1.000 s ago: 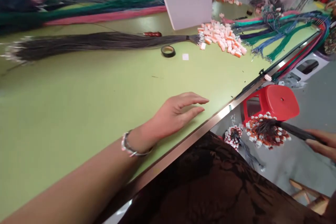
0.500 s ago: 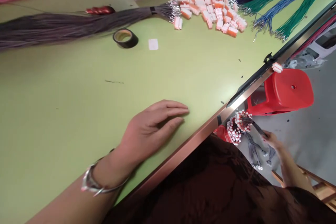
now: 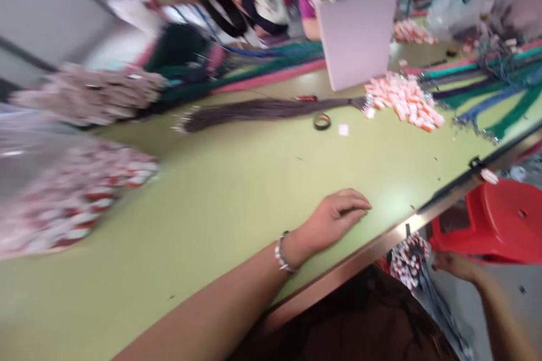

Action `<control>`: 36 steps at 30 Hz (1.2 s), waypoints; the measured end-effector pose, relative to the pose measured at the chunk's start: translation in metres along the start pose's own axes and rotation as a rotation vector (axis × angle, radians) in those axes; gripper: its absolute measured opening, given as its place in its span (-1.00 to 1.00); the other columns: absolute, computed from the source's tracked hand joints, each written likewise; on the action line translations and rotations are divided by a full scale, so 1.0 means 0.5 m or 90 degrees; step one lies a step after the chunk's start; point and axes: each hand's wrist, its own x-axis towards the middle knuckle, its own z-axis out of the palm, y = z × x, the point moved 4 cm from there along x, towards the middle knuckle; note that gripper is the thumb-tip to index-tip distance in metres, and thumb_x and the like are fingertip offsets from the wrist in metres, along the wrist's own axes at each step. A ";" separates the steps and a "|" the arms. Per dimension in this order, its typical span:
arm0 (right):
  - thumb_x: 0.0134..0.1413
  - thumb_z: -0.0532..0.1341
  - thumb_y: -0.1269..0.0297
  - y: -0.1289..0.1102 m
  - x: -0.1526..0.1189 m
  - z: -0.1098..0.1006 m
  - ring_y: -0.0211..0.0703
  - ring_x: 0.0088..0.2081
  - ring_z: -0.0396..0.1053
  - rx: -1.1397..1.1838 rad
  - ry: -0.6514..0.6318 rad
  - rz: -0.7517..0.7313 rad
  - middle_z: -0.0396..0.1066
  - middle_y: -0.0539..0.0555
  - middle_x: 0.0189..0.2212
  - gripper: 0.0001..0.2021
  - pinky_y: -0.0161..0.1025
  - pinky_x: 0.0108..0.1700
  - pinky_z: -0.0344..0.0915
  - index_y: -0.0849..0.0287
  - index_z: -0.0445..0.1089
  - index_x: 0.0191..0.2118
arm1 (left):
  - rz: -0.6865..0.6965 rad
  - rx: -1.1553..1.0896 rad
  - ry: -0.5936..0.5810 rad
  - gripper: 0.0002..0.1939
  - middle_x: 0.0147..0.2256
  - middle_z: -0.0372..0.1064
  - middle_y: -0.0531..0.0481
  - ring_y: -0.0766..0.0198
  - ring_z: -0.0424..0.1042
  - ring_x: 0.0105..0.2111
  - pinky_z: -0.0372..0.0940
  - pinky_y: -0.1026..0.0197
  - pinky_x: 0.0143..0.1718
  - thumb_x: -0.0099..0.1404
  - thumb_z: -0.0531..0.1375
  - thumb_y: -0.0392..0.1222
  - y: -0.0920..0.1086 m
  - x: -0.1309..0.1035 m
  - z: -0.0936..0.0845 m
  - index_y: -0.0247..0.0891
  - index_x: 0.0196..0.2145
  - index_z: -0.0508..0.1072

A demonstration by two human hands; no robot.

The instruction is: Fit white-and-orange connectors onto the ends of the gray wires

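Note:
My left hand [image 3: 334,220] rests on the green tabletop [image 3: 237,180], fingers extended and slightly bent, holding nothing. Below the table edge at the right, my right hand [image 3: 455,265] is beside a bundle of white-and-red connectors [image 3: 409,262] with grey wires hanging down. Its fingers look loosely apart with nothing in them, though the picture is blurred. Farther back on the table lie a long dark wire bundle [image 3: 254,110], a roll of black tape [image 3: 322,122], a small white square [image 3: 343,130] and a pile of white-and-orange connectors [image 3: 404,100].
A red stool [image 3: 508,220] stands beyond the metal table edge [image 3: 351,271]. Bagged connectors [image 3: 84,197] lie at the left. Green and blue wires [image 3: 503,101] spread at the back right. A pale upright panel [image 3: 359,22] and a person's arm [image 3: 311,28] are behind.
The view has swung left and up, showing more of the table's left and back. My right hand has let go of the grey wire bundle. My left hand still rests on the table.

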 end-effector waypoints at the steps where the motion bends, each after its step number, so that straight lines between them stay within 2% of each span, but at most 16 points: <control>1: -0.03 0.21 -0.18 -0.032 0.011 -0.021 -0.07 -0.52 0.37 0.020 -0.178 -0.012 0.37 0.15 -0.59 -0.55 -0.16 -0.44 0.34 0.11 0.45 -0.63 | -0.002 -0.017 0.002 -0.80 -0.26 0.50 -0.18 0.25 0.48 -0.24 0.38 0.18 -0.12 0.30 0.12 -0.24 -0.001 -0.002 -0.004 -0.30 -0.29 0.55; 2: 0.05 0.15 -0.17 -0.071 0.016 -0.056 -0.06 -0.43 0.41 0.031 -0.265 -0.037 0.42 0.16 -0.51 -0.56 -0.13 -0.32 0.36 0.08 0.49 -0.52 | -0.008 -0.029 0.007 -0.80 -0.27 0.50 -0.18 0.25 0.48 -0.25 0.39 0.18 -0.13 0.31 0.12 -0.23 -0.002 -0.006 -0.010 -0.31 -0.29 0.55; 4: 0.10 0.13 -0.13 -0.167 0.019 -0.130 -0.07 -0.27 0.44 0.019 -0.336 -0.134 0.48 0.21 -0.38 -0.62 -0.12 -0.14 0.34 0.04 0.53 -0.37 | -0.013 -0.035 -0.011 -0.80 -0.28 0.49 -0.17 0.26 0.47 -0.26 0.39 0.17 -0.13 0.30 0.13 -0.23 -0.003 -0.023 -0.025 -0.31 -0.29 0.56; 6: 0.05 0.14 -0.21 -0.289 0.035 -0.188 -0.03 -0.20 0.45 0.026 -0.308 -0.311 0.50 0.21 -0.35 -0.56 -0.10 -0.08 0.33 0.03 0.55 -0.30 | -0.015 -0.029 -0.032 -0.80 -0.28 0.49 -0.15 0.26 0.46 -0.25 0.38 0.18 -0.12 0.29 0.14 -0.22 -0.006 -0.052 -0.044 -0.30 -0.28 0.56; 8: 0.13 0.12 -0.12 -0.404 0.094 -0.208 -0.05 -0.15 0.45 -0.055 -0.253 -0.378 0.52 0.16 -0.23 -0.61 -0.13 -0.06 0.34 0.01 0.54 -0.18 | -0.034 -0.020 -0.023 -0.80 -0.27 0.49 -0.15 0.26 0.45 -0.23 0.36 0.18 -0.10 0.29 0.14 -0.22 -0.013 -0.087 -0.070 -0.31 -0.27 0.57; 10: 0.16 0.13 0.00 -0.503 0.203 -0.191 -0.07 -0.11 0.45 -0.209 -0.192 -0.367 0.52 0.11 -0.15 -0.68 -0.14 -0.01 0.32 0.02 0.52 -0.14 | -0.077 -0.015 0.020 -0.79 -0.27 0.48 -0.15 0.25 0.45 -0.24 0.35 0.18 -0.10 0.29 0.14 -0.22 -0.026 -0.120 -0.100 -0.32 -0.28 0.56; 12: 0.22 0.06 0.10 -0.590 0.336 -0.161 -0.08 -0.07 0.43 -0.309 -0.066 -0.384 0.50 0.09 -0.08 -0.68 -0.14 0.05 0.30 0.08 0.48 -0.08 | -0.127 -0.020 0.072 -0.79 -0.27 0.48 -0.14 0.25 0.45 -0.26 0.35 0.18 -0.11 0.29 0.14 -0.21 -0.038 -0.146 -0.125 -0.32 -0.29 0.56; 15: 0.23 0.02 0.29 -0.669 0.520 -0.099 -0.10 0.04 0.37 -0.540 0.076 -0.317 0.41 0.12 0.07 -0.61 -0.20 0.09 0.25 0.12 0.33 0.13 | -0.170 -0.048 0.123 -0.80 -0.28 0.49 -0.11 0.26 0.46 -0.28 0.34 0.20 -0.13 0.28 0.13 -0.22 -0.051 -0.167 -0.146 -0.31 -0.31 0.56; 17: 0.17 0.06 0.41 -0.700 0.595 -0.062 0.04 0.09 0.31 -0.600 0.120 -0.304 0.35 0.29 0.10 -0.55 -0.10 0.11 0.20 0.25 0.27 0.18 | -0.171 -0.059 0.125 -0.80 -0.29 0.50 -0.10 0.27 0.46 -0.29 0.35 0.21 -0.15 0.27 0.14 -0.22 -0.054 -0.172 -0.150 -0.30 -0.32 0.57; 20: 0.09 0.11 0.49 -0.720 0.644 -0.037 0.10 0.00 0.36 -0.657 0.138 -0.311 0.41 0.38 -0.01 -0.57 -0.06 0.05 0.21 0.32 0.34 0.11 | -0.121 -0.056 0.102 -0.80 -0.31 0.51 -0.10 0.26 0.46 -0.28 0.36 0.23 -0.16 0.27 0.16 -0.21 -0.055 -0.173 -0.150 -0.30 -0.30 0.58; 25: 0.21 0.08 0.35 -0.780 0.631 -0.088 0.06 -0.05 0.32 -0.724 0.194 -0.405 0.39 0.39 -0.12 -0.71 -0.14 -0.02 0.18 0.41 0.41 -0.05 | -0.024 -0.054 0.085 -0.81 -0.31 0.52 -0.12 0.25 0.48 -0.27 0.38 0.25 -0.16 0.26 0.19 -0.19 -0.060 -0.178 -0.149 -0.29 -0.29 0.59; 29: 0.28 0.03 0.17 -0.890 0.505 -0.152 -0.14 -0.32 0.30 -0.693 0.475 -0.623 0.37 0.29 -0.19 -0.64 -0.23 -0.32 0.11 0.36 0.42 -0.10 | 0.014 0.011 0.123 -0.79 -0.31 0.53 -0.09 0.29 0.49 -0.29 0.40 0.26 -0.18 0.31 0.14 -0.20 -0.061 -0.180 -0.157 -0.27 -0.27 0.57; 31: 0.25 0.08 0.17 -0.924 0.409 -0.175 -0.17 -0.33 0.30 -0.661 0.604 -0.720 0.39 0.28 -0.20 -0.66 -0.24 -0.34 0.09 0.36 0.43 -0.13 | 0.066 0.128 0.203 -0.77 -0.27 0.52 -0.10 0.27 0.48 -0.25 0.41 0.21 -0.15 0.34 0.10 -0.22 -0.050 -0.186 -0.176 -0.27 -0.17 0.53; 33: 0.20 0.14 0.19 -0.924 0.313 -0.190 -0.15 -0.28 0.32 -0.655 0.696 -0.811 0.41 0.24 -0.25 -0.73 -0.24 -0.29 0.13 0.30 0.45 -0.17 | 0.138 0.297 0.339 -0.73 -0.17 0.49 -0.16 0.20 0.46 -0.15 0.41 0.12 -0.11 0.35 0.09 -0.25 -0.027 -0.199 -0.202 -0.26 -0.03 0.45; 34: 0.16 0.18 0.21 -0.908 0.272 -0.195 -0.13 -0.27 0.33 -0.660 0.723 -0.843 0.42 0.22 -0.26 -0.77 -0.23 -0.25 0.16 0.25 0.46 -0.18 | 0.178 0.386 0.412 -0.68 -0.09 0.45 -0.20 0.16 0.42 -0.08 0.40 0.06 -0.08 0.34 0.11 -0.25 -0.013 -0.209 -0.214 -0.26 0.04 0.39; 36: 0.07 0.26 0.21 -0.846 0.214 -0.195 -0.10 -0.25 0.36 -0.700 0.685 -0.915 0.45 0.16 -0.25 -0.75 -0.22 -0.23 0.20 0.17 0.45 -0.12 | 0.254 0.538 0.515 -0.54 0.05 0.34 -0.27 0.06 0.31 0.09 0.34 -0.02 0.02 0.30 0.16 -0.25 0.013 -0.226 -0.227 -0.24 0.15 0.27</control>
